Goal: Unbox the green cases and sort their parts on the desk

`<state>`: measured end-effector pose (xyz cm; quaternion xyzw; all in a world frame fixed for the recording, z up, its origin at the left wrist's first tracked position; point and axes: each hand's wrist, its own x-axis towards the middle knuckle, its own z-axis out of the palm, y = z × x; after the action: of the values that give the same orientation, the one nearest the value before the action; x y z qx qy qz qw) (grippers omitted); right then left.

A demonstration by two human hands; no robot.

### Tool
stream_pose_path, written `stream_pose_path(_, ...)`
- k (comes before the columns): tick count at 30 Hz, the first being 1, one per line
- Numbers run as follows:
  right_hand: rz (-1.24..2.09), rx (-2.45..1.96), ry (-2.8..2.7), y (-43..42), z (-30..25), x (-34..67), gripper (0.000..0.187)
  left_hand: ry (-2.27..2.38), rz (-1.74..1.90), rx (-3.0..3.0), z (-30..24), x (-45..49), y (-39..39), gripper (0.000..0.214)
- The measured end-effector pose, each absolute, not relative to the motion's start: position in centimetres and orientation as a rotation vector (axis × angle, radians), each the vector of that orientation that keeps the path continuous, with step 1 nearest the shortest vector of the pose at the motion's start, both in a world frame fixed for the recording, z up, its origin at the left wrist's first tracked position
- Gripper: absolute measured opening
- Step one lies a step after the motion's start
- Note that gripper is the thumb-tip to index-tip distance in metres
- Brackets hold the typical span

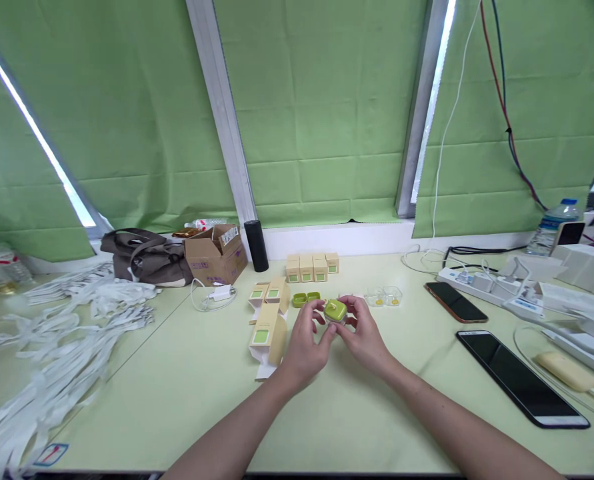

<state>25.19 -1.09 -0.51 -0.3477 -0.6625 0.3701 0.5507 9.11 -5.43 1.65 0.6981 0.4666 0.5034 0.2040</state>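
A small square case with a green lid [335, 309] and a paler lower part is held between both my hands above the table. My left hand [309, 340] grips its left side, while my right hand [363, 333] has the right side; the thumbs meet at the near edge. Just behind my left hand sit two small green square trays or lids [306, 299]. Clear plastic square containers [384, 296], with something yellow inside, stand behind my right hand. To the left are several open cardboard boxes [267, 333] with green windows and raised flaps.
Several small closed boxes [313, 268] line the back. At back left are a brown carton [217, 255], a grey bag [147, 258] and a black cylinder [256, 246]. White strips [84, 333] cover the left. Phones [519, 377], a power strip [487, 285] and cables lie right.
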Motion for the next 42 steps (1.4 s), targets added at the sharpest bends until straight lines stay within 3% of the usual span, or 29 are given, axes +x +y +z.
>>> stream_pose_path(4,0.617,-0.854,-1.751,-1.2,-0.7,25.4,0.041,1.144,1.357,1.646,1.1,9.6,-4.8,0.041)
stream_pose_path(9,0.616,-0.858,-1.804,-1.7,-0.5,25.4,0.04,0.965,1.39,1.447,1.0,9.7,-4.4,0.046)
stream_pose_path(13,0.794,-0.786,-1.755,-2.0,0.2,25.5,0.052,0.894,1.407,1.396,1.5,9.2,-4.3,0.055)
stream_pose_path(20,1.257,-0.56,-1.449,-1.6,0.4,25.3,0.039,0.744,1.433,1.3,1.4,8.1,-3.5,0.067)
stream_pose_path(29,1.34,-0.626,-1.307,-0.8,-0.5,24.8,0.056,0.868,1.483,1.263,1.1,8.3,-3.1,0.052)
stream_pose_path(42,1.256,-0.824,-1.452,-1.0,0.0,24.7,0.048,1.297,1.571,1.385,2.2,7.9,-3.2,0.027)
